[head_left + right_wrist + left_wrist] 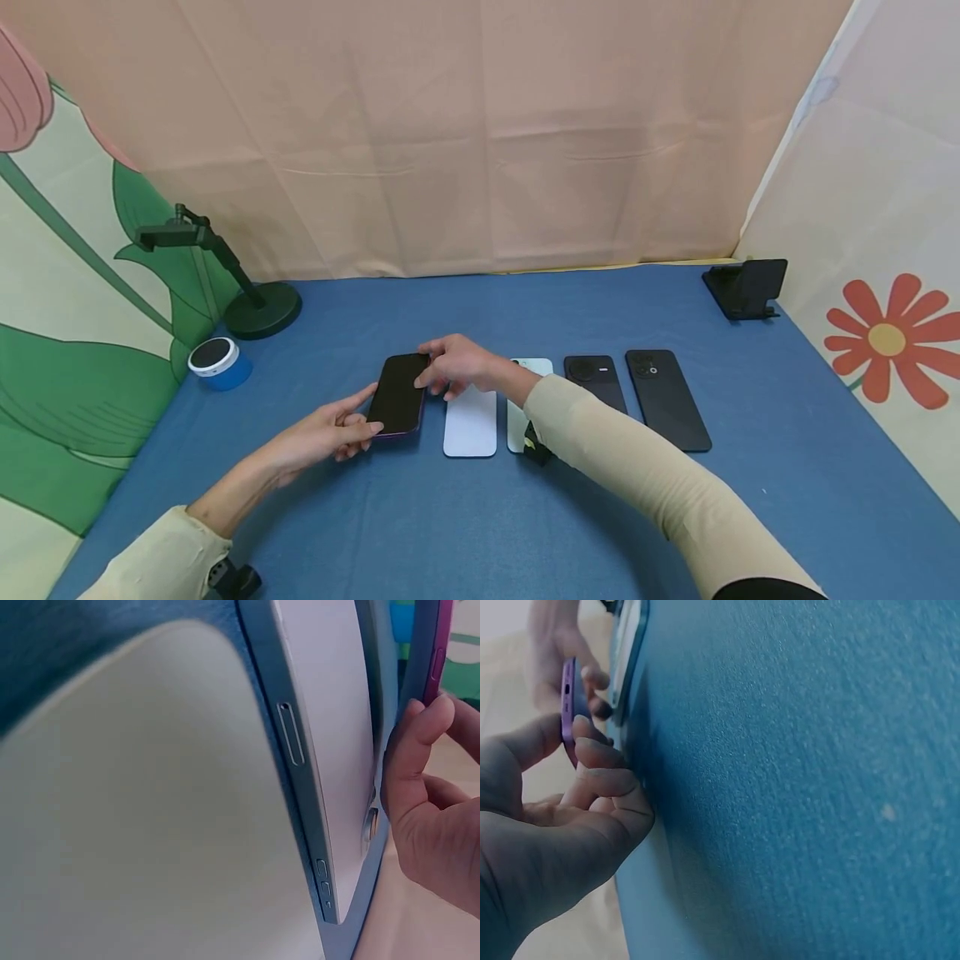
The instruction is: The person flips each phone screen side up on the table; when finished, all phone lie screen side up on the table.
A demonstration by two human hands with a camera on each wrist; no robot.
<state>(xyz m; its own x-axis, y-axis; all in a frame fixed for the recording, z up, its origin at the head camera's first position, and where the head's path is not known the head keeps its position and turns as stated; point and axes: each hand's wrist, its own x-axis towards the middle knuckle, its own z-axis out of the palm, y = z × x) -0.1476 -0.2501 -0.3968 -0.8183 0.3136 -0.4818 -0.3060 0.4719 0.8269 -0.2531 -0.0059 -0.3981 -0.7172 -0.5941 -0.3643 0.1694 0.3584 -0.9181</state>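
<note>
phone point(398, 396) with a purple edge is held by both hands at the left end of a row on the blue cloth point(360, 533), its dark screen turned up. the lower left part is gripped by the left hand point(330, 429), thumb on one side and fingertips tucked beneath, so that this end is kept just off the cloth. the upper right edge is pinched by the right hand point(459, 365), thumb and forefinger set against it.

just right of the held phone, a white phone point(470, 427) is laid flat, its top hidden by the right hand. beside that, a pale green phone point(517, 429) is partly covered by the right forearm. farther right, a dark grey phone point(600, 383) is crossed at its lower end by the cream sleeve point(622, 458), and a black phone point(667, 400) is placed next to it, back upward.

at the back left, a dark lamp-like stand point(262, 310) and a blue jar point(228, 372) are set; at the back right, a folding black stand point(750, 287) is placed.
</note>
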